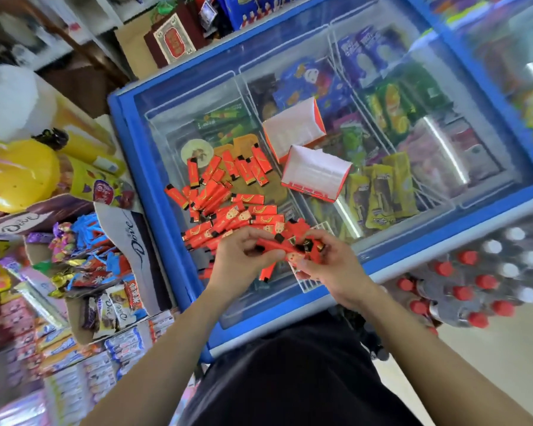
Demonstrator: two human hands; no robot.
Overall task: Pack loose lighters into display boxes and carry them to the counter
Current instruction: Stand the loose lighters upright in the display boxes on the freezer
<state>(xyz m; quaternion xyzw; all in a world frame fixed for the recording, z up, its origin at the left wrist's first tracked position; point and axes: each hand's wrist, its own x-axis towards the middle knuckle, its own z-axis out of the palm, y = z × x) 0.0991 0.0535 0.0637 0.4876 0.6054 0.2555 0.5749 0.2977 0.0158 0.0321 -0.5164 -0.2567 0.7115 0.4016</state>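
Both hands low over the near edge of a blue freezer, working a small bunch of lighters between them. Left hand curled, fingers closed around one end of the bunch. Right hand likewise closed, fingers pinching the other end, black caps showing between the knuckles. One more lighter hanging below the hands, black end down; unclear which hand has hold of it.

Beyond the hands, a loose pile of red lighters spread across the freezer's glass lid, lying at all angles, some stacked on others, a few further back beside a round pale sticker. Gold markings on the red bodies; blurred, not readable.

Right of the pile, two display boxes on the glass, red outside and white inside, both open and tipped on their sides, nothing visible in them. Far box just behind the near one, corners almost touching.

Under the glass, wire baskets of ice-cream packets. Left of the freezer, shelves of sweets and Dove chocolate. At right, shrink-wrapped bottles with red and white caps. Black clothing at bottom centre.
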